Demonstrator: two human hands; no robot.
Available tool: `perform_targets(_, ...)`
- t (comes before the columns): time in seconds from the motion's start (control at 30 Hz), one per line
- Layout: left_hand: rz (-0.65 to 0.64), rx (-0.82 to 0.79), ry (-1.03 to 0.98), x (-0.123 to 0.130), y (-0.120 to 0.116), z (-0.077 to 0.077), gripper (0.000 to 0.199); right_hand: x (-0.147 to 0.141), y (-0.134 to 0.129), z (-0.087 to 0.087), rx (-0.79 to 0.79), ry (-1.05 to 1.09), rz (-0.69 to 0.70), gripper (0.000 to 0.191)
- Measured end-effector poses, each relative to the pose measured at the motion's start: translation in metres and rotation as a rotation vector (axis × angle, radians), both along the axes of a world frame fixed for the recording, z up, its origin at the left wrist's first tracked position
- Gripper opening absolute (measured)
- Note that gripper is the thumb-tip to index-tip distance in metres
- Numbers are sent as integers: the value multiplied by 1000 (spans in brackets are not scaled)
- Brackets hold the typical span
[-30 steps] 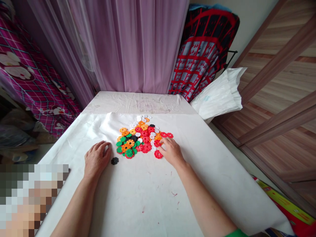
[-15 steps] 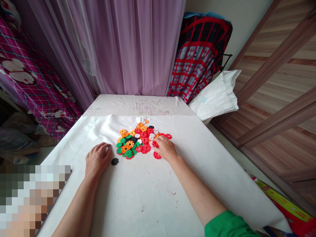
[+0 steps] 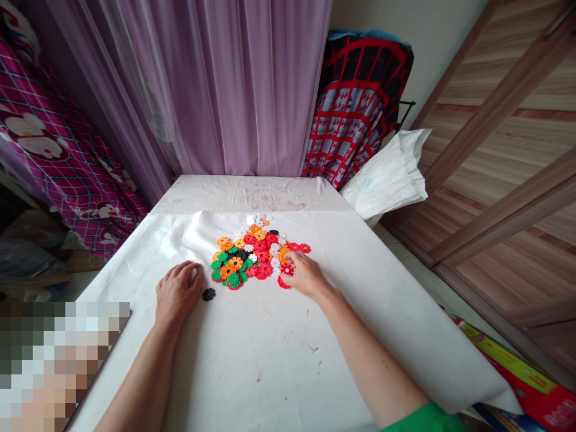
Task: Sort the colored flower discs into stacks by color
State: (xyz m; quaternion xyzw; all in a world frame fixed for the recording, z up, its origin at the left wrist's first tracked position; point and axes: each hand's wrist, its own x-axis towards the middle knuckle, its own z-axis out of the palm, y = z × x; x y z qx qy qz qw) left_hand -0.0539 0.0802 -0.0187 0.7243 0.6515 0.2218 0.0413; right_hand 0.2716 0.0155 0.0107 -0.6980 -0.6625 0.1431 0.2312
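A pile of notched plastic snowflake discs [image 3: 238, 258] in red, orange, green, white and black lies on the white-covered table. At the pile's right edge my right hand [image 3: 306, 273] is closed, pinching a red snowflake disc [image 3: 287, 270] between thumb and fingers. Another red disc [image 3: 282, 283] shows just below it. My left hand [image 3: 179, 287] rests palm down on the cloth to the left of the pile, its fingers loosely stretched and holding nothing. A single black snowflake disc [image 3: 209, 294] lies just right of that hand, apart from the pile.
The white tablecloth [image 3: 252, 366] has wrinkles and small reddish marks. A white paper bag [image 3: 391, 174] stands beyond the table's right corner. Purple curtains [image 3: 238, 90] hang behind, wooden doors [image 3: 499, 150] stand at right, and a red and yellow box [image 3: 535, 384] sits low on the right.
My right hand has drawn slightly back to the right, and a red disc now shows at its fingertips. My left hand has stayed in place. The view has shifted slightly.
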Motion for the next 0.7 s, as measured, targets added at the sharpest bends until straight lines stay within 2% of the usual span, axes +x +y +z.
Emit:
perform_targets(0.17, 2, 3, 2, 0, -1, 1, 38, -7, -16, -9, -47, -75, 98, 38)
perform_targets(0.7, -13, -17, 24, 0, -1, 1, 42, -17, -15, -10, -60, -216, 93, 34)
